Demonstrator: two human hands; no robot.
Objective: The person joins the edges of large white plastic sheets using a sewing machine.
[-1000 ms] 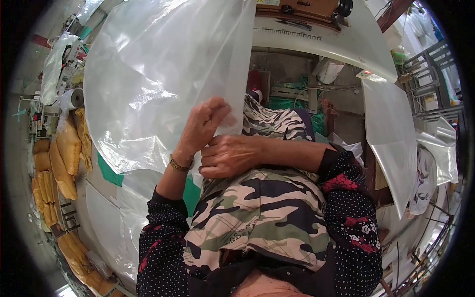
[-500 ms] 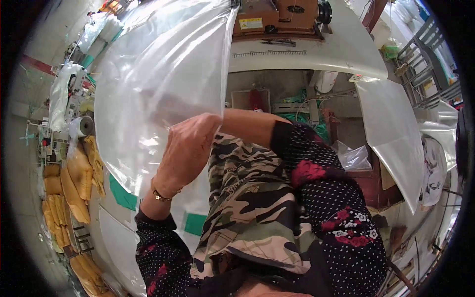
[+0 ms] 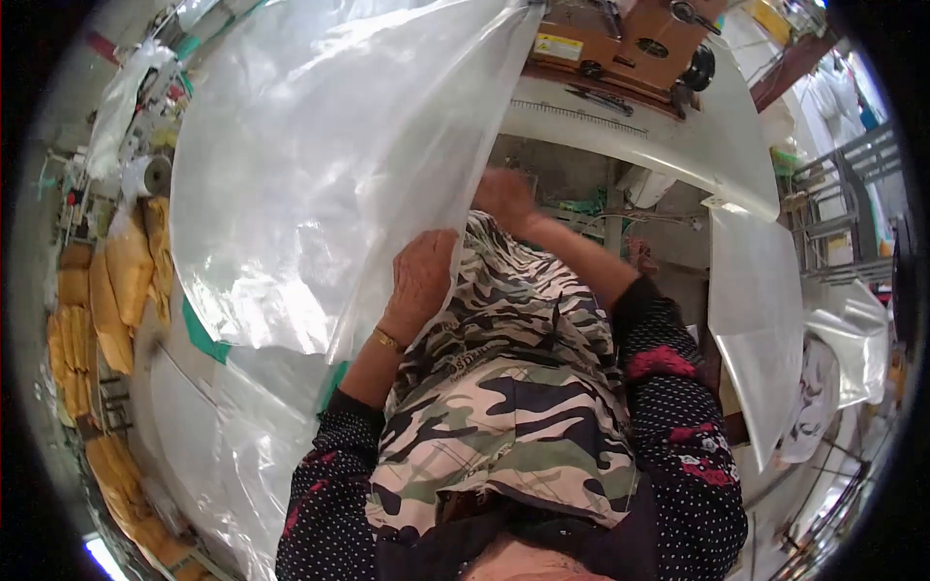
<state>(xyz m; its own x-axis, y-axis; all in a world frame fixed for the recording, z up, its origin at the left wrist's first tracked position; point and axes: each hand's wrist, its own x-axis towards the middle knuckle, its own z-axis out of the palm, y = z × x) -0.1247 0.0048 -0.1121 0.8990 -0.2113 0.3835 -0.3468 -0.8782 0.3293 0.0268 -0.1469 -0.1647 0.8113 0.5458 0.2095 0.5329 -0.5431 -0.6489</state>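
A large sheet of clear plastic film (image 3: pixel 291 184) spreads over the left of the table, its right edge running up toward the machine. My left hand (image 3: pixel 423 276), with a gold bracelet at the wrist, is closed on that edge near my lap. Further up along the same edge is my right hand (image 3: pixel 509 203), close to the film. Motion smears its fingers, and whether it grips the film does not show. At the top, the film's edge reaches a brown sewing machine (image 3: pixel 630 48) with a black handwheel.
Dark thread snips (image 3: pixel 601 101) lie on the white tabletop (image 3: pixel 668 150) beside a printed scale. Another plastic sheet (image 3: pixel 756 320) hangs at the right, near a grey metal rack (image 3: pixel 843 203). Yellow folded bundles (image 3: pixel 111 310) and a film roll (image 3: pixel 158 176) stand at the left.
My right hand has come out from behind the film to its right edge. My left hand has moved right and lower, still at the edge. The view has shifted and turned.
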